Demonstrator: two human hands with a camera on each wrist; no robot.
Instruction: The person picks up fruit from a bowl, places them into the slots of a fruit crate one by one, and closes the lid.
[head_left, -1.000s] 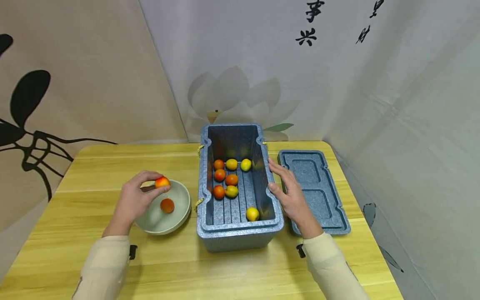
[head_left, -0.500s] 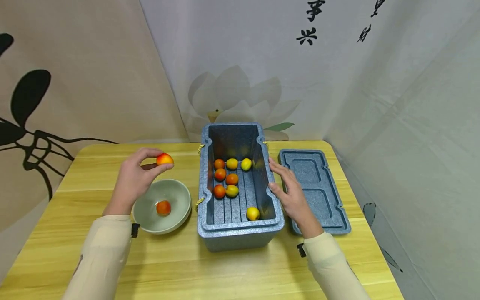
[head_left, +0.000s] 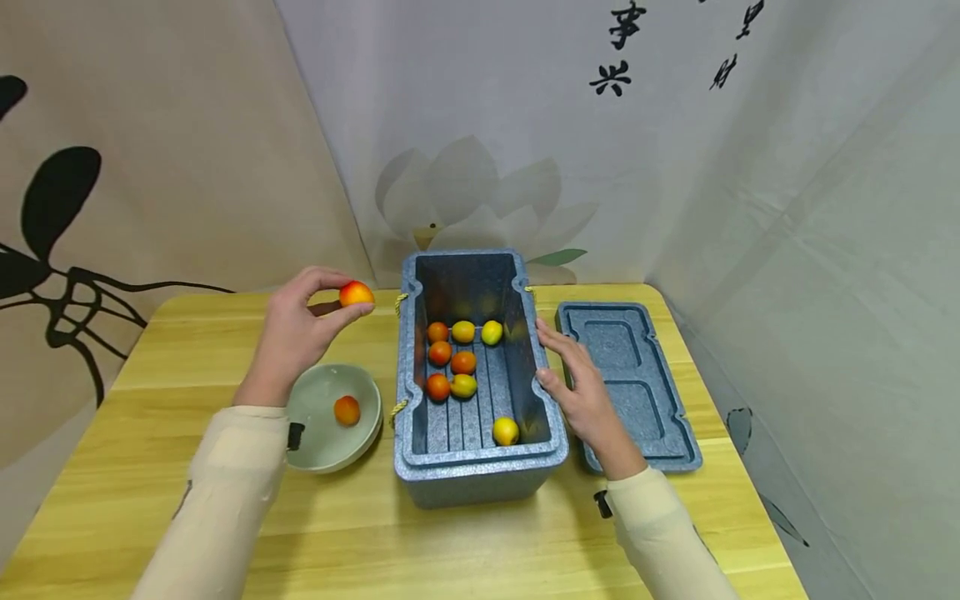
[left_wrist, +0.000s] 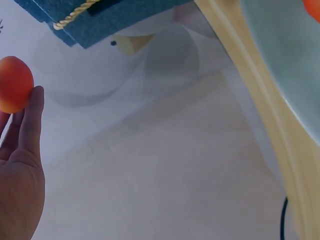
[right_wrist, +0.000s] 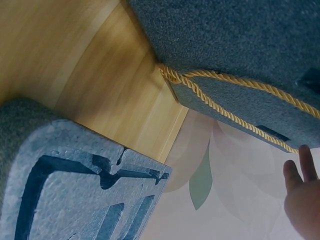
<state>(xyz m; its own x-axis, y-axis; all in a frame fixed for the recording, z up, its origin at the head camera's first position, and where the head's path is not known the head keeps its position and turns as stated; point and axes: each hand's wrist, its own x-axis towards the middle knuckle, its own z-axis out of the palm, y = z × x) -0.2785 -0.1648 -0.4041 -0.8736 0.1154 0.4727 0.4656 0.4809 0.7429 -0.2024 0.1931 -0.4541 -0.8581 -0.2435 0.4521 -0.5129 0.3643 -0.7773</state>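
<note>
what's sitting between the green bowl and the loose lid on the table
The open blue foam box with fruit inside stands between the bowl and the lid, and the right hand rests on its right wall; the head view shows this.

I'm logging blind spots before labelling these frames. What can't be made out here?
- Left wrist view: bowl cut off by the frame's edge; the fruit in it is barely visible.
- Right wrist view: right hand mostly out of frame, contact with the box unclear.
- Head view: box near wall hides part of its floor.

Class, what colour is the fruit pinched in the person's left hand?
The fruit in the left hand is orange-red shading to yellow, clearest in the head view.
</note>
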